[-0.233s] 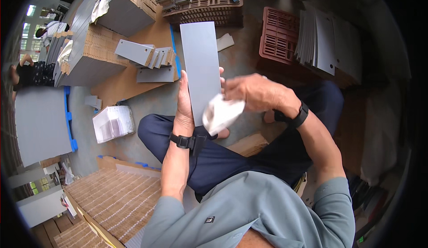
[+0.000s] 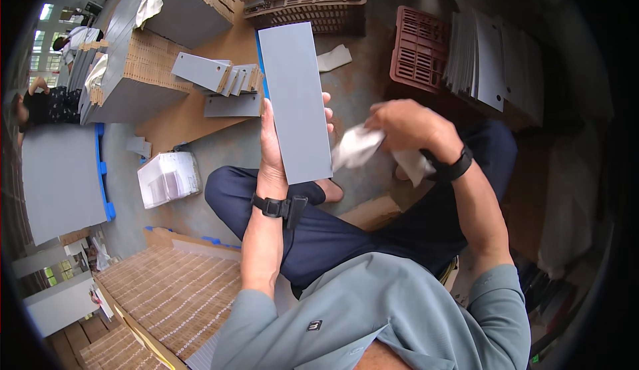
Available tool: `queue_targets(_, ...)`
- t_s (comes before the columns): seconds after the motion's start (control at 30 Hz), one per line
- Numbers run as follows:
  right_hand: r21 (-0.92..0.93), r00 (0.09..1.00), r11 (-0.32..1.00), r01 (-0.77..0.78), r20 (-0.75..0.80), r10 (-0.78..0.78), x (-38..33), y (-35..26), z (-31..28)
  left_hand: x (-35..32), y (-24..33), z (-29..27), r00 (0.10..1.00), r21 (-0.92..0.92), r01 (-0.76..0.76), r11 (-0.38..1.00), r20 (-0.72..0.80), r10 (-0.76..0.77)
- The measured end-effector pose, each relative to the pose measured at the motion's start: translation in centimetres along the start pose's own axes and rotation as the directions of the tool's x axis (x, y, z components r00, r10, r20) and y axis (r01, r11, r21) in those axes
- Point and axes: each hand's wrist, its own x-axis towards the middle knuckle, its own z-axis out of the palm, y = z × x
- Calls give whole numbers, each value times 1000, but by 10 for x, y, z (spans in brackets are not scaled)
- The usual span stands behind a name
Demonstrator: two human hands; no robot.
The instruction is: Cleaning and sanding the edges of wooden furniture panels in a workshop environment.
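A long grey rectangular panel is held up lengthwise in front of me. My left hand grips it from behind, thumb along its left edge and fingertips showing past the right edge. Just right of the panel's lower end, my right hand holds a white cloth, slightly blurred by motion. The cloth hangs below the fingers, apart from or barely at the panel's lower right corner; I cannot tell which.
Small grey panels lie fanned on a brown board at left, beside tall stacks. Brown crates and upright panels stand ahead and right. A white box sits on the floor. Another person is at far left.
My right hand has swung right with the cloth, away from the panel's face. The panel in my left hand has shifted slightly up and left.
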Motion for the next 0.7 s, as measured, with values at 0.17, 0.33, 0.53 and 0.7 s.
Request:
queue_targets(0.17,178,743,983,31,-663,97,9,7,-43,0,1,-1,1000,65,-16,998,-23,17)
queue_targets(0.33,89,611,984,154,-791,-24,33,-16,-31,4,-7,9,999,51,21,998,24,-22)
queue_targets(0.53,133,961,954,269,19,-274,19,-46,8,7,-2,-2,997,45,-66,997,-30,67)
queue_targets(0.7,-27,968,998,50,248,-42,9,-22,19,9,1,2,994,48,-111,993,6,111)
